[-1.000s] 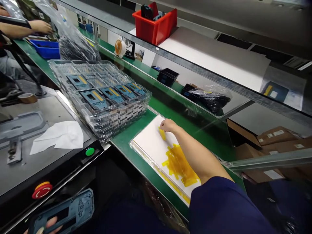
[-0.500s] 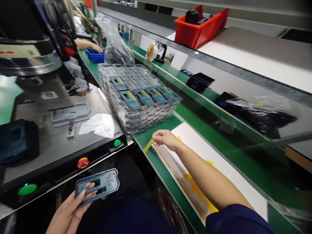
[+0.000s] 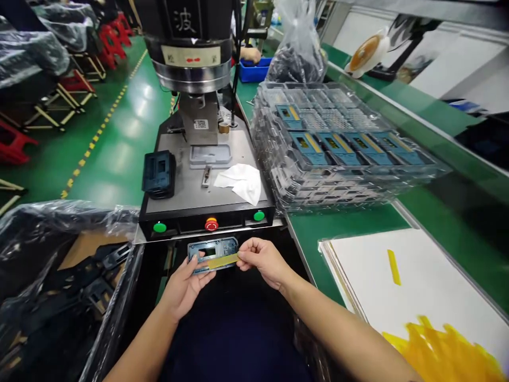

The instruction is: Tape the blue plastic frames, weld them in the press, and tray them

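My left hand [image 3: 185, 284] holds a blue-grey plastic frame part [image 3: 212, 253] from below, in front of my lap. Pinched in my right hand [image 3: 262, 260] is a yellow tape strip [image 3: 222, 260], which lies across the frame's lower edge. Both hands sit just below the front of the press machine [image 3: 207, 175]. To the right, a white sheet [image 3: 417, 281] carries one single yellow strip [image 3: 393, 267] and a pile of yellow strips [image 3: 441, 350].
A stack of clear trays [image 3: 342, 154] with blue parts stands on the green conveyor [image 3: 338, 233]. The machine table bears a white cloth [image 3: 240, 181], a dark part [image 3: 159, 172] and green and red buttons. A bag-lined box of dark parts [image 3: 59, 276] sits at left. Another person's hand [image 3: 250, 53] works far back.
My right hand lifted a yellow strip off the white sheet and carried it left to the frame part. My left hand raised the frame. My view swung left toward the machine.
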A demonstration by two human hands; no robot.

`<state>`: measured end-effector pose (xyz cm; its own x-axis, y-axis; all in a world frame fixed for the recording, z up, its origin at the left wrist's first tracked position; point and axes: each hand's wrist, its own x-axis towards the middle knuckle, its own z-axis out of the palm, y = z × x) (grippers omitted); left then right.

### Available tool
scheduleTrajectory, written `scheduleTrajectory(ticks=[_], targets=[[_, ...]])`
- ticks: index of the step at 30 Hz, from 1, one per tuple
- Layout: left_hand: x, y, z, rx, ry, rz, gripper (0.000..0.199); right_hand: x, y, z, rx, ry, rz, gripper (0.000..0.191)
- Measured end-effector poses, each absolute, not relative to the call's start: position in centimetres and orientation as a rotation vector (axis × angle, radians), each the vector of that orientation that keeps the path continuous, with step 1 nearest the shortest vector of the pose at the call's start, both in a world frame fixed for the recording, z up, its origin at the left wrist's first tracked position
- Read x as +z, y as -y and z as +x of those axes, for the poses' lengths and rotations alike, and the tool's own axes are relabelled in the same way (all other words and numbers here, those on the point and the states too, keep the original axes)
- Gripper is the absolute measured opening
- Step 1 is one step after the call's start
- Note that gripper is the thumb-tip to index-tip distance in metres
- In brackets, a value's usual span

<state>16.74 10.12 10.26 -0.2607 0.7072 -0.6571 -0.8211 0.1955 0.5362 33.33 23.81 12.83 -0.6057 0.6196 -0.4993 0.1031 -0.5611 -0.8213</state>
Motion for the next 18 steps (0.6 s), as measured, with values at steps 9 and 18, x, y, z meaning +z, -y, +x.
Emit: scheduleTrajectory(ticks=[9,18], targets=[[10.4,-9.7,17.5,1.465,-0.969,0.034,0.032,11.7,-21.7,32.2,2.141,1.261,-1.22,0.026],[10.2,-9.7,18.3,1.416,-1.056,0.133,0.039,10.8,-20.5,32.1,2.051,1.469,-1.179,0.019]])
